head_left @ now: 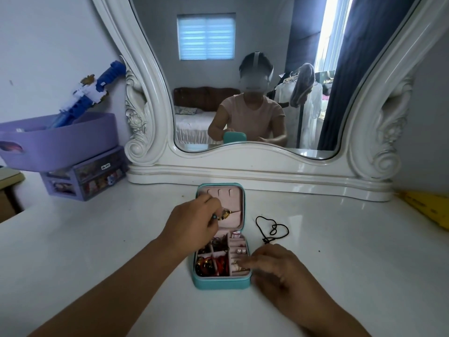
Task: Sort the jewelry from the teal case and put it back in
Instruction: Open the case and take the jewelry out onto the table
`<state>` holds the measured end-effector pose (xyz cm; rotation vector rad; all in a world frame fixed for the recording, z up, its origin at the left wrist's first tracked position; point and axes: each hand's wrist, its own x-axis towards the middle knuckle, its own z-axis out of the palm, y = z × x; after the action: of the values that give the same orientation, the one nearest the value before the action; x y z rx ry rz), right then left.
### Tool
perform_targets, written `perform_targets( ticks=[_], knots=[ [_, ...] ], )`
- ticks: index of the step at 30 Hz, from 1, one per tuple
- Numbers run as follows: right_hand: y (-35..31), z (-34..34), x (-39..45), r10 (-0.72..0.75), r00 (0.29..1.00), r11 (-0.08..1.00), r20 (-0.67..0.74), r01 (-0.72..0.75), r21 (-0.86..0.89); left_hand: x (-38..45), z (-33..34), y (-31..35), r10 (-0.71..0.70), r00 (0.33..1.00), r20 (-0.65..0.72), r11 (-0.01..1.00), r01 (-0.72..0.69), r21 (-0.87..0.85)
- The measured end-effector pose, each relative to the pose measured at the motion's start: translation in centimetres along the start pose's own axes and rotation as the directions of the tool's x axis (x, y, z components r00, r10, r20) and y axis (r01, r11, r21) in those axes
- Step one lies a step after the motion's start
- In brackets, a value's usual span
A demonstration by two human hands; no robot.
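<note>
The teal case (220,283) lies open on the white dresser top, its pink lid standing up toward the mirror. Red, gold and dark jewelry fills the left compartments (211,263); a pair of small earrings (241,251) sits in the ring rolls on the right. My left hand (192,222) hovers over the lid and pinches a gold piece of jewelry (224,213) with a small teal bead. My right hand (274,263) rests on the case's right edge, fingertips touching a gold ring (239,268) in the ring section. A black cord necklace (272,228) lies on the table right of the case.
A large white carved mirror (243,166) stands just behind the case. At the left are a purple tub (60,142) holding a blue toy, and a small purple drawer unit (85,178) under it. A yellow object (427,207) lies at the right edge.
</note>
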<state>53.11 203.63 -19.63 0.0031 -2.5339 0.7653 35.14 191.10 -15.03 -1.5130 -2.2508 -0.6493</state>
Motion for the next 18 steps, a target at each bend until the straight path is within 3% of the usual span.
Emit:
perform_targets(
  ticks=[5,13,18],
  knots=[
    [0.1,0.2,0.0,-0.034,0.999,0.999,-0.003,0.034,-0.020,0.3,0.3,0.0,-0.018,0.998,0.055,1.000,0.018,-0.012],
    [0.1,0.5,0.1,-0.020,1.000,0.999,0.005,0.020,0.026,1.7,-1.1,1.2,-0.177,0.983,-0.036,0.917,0.152,-0.370],
    [0.1,0.5,0.1,-0.010,1.000,1.000,-0.016,0.010,0.029,3.3,-4.1,2.7,-0.185,0.980,-0.074,0.802,0.107,-0.587]
  ],
)
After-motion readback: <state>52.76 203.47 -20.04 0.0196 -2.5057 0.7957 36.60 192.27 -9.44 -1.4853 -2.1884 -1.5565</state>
